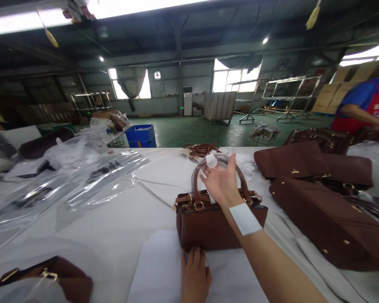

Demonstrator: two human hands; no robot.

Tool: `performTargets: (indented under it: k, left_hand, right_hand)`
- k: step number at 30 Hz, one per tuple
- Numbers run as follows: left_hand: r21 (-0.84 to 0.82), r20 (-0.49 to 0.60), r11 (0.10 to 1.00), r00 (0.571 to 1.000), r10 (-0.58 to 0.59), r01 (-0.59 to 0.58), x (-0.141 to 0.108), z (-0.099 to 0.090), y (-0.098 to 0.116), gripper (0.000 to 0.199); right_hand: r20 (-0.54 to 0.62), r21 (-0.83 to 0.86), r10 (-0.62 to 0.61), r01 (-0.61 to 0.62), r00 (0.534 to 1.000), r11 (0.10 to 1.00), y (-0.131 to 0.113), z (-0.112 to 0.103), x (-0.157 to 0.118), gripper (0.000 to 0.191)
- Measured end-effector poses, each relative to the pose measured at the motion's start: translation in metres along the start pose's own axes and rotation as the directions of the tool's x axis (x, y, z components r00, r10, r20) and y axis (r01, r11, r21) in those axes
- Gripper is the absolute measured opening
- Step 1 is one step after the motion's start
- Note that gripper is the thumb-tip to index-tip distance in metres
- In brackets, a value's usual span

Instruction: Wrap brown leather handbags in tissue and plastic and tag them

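A brown handbag (208, 229) stands upright on the table, its two handles wrapped in clear plastic film and gold rings at their bases. My left hand (196, 269) lies palm down at its lower front edge, fingertips touching the base, over a stack of white paper sheets (158, 265). My right hand (221, 183) is raised among the handles, palm partly turned up and thumb spread out. A small white tag (211, 160) shows at its fingertips; whether they touch it is unclear. A pale square patch (244, 219) sits on my right wrist.
Several brown bags (328, 219) lie piled at the right. Clear plastic sheets (107, 176) cover the table's left side, with another bag (66, 277) at the near left. Brown straps (202, 149) lie at the far edge. A co-worker (363, 103) stands at far right.
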State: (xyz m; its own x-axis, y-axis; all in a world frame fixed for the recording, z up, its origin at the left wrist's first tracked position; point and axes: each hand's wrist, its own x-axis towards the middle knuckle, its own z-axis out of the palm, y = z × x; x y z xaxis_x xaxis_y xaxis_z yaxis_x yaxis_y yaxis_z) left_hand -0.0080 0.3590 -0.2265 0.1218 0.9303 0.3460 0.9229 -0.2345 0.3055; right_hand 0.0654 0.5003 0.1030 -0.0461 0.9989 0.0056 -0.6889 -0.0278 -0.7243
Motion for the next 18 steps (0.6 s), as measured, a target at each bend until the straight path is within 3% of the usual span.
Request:
performTargets:
  k: [2,5,8,10,13,16,18]
  left_hand:
    - [-0.022,0.077,0.999,0.996,-0.033,0.035,0.004,-0.005,0.001,0.047]
    - [-0.030,0.224,0.996,0.972,-0.070,0.078,0.013,-0.034,0.005,0.045]
    - [-0.030,0.325,0.997,0.944,-0.052,0.065,0.011,-0.081,0.010,0.045]
    - [-0.046,0.361,0.997,0.932,-0.038,0.058,-0.009,-0.115,0.016,0.042]
    - [-0.106,0.367,0.994,0.929,0.037,0.002,-0.081,-0.166,0.033,0.041]
    - [-0.193,0.377,0.980,0.919,0.120,-0.049,-0.197,-0.212,0.058,0.043]
    - [-0.225,0.444,0.974,0.886,0.134,-0.034,-0.281,-0.235,0.072,0.047]
  right_hand:
    - [0.027,-0.015,-0.085,0.085,0.996,0.996,-0.005,0.018,-0.009,0.042]
    - [-0.089,-0.086,-0.104,0.096,0.991,0.992,-0.022,0.042,-0.023,0.016]
    - [-0.198,-0.138,-0.023,-0.005,0.980,0.990,-0.046,0.063,-0.035,0.023]
    - [-0.204,-0.193,-0.023,-0.017,0.979,0.981,-0.067,0.076,-0.048,0.027]
    - [-0.136,-0.309,-0.100,0.054,0.986,0.949,-0.105,0.098,-0.087,0.027]
    - [0.008,-0.513,-0.134,0.119,0.991,0.850,-0.146,0.124,-0.140,0.024]
    - [0.059,-0.675,-0.123,0.131,0.991,0.727,-0.169,0.138,-0.172,0.039]
